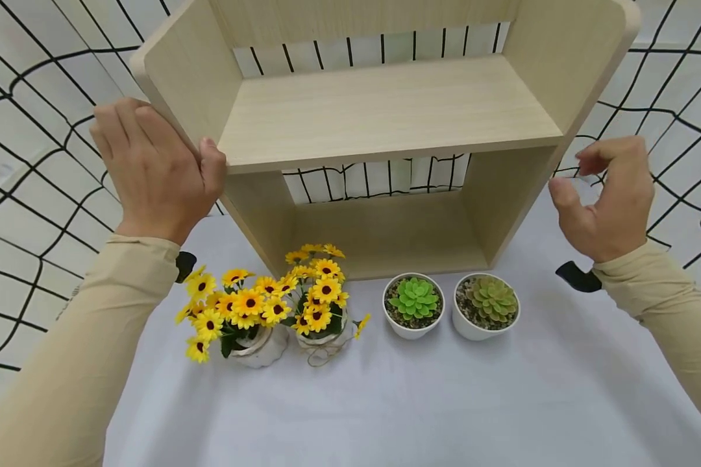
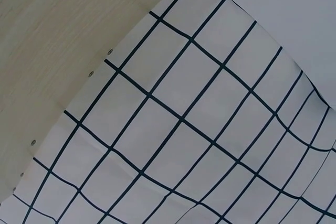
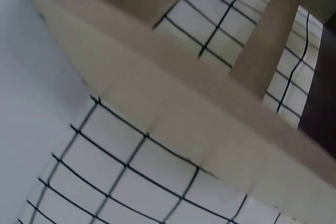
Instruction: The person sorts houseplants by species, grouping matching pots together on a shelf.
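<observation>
A pale wooden shelf unit (image 1: 385,110) stands on a white-covered table (image 1: 385,402), with one middle shelf and an open back. My left hand (image 1: 152,168) grips its left side panel, thumb on the front edge and fingers round the outside. My right hand (image 1: 610,194) hovers beside the right side panel with fingers loosely curled, touching nothing. In the left wrist view only the panel's outer face (image 2: 47,51) and the checked cloth show. The right wrist view, blurred, looks along the shelf's side (image 3: 173,93).
In front of the shelf stand two pots of yellow artificial flowers (image 1: 257,311) and two white pots of succulents, one green (image 1: 413,305), one olive (image 1: 486,305). A white cloth with a black grid (image 1: 41,181) hangs behind and at both sides.
</observation>
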Demonstrator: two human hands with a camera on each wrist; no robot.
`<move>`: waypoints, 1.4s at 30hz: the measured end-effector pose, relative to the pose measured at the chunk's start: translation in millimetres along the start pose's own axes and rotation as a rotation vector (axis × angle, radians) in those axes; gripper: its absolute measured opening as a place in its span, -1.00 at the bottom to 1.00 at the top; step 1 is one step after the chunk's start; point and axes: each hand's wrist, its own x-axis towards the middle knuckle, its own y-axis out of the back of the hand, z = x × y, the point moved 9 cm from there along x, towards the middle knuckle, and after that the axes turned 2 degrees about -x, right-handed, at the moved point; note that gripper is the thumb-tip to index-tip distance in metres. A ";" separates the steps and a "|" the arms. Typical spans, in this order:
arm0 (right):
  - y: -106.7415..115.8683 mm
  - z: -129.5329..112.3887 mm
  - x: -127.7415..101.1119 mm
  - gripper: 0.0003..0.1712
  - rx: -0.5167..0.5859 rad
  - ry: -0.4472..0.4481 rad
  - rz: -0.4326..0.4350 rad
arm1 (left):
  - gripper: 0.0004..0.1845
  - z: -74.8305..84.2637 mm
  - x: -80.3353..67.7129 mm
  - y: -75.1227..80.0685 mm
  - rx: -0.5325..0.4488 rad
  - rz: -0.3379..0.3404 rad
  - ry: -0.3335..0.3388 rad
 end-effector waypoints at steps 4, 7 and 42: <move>-10.4 -6.6 -33.9 0.11 0.075 0.116 -0.135 | -0.42 -2.8 -0.5 -1.4 0.026 -0.004 0.016; -20.1 -7.2 -62.6 0.05 0.140 0.163 -0.263 | -0.41 -5.6 -1.9 -2.4 0.044 -0.006 0.020; -55.7 9.2 -182.2 0.38 0.748 -0.230 -0.679 | -0.49 -1.1 -4.1 -1.1 0.033 0.037 0.008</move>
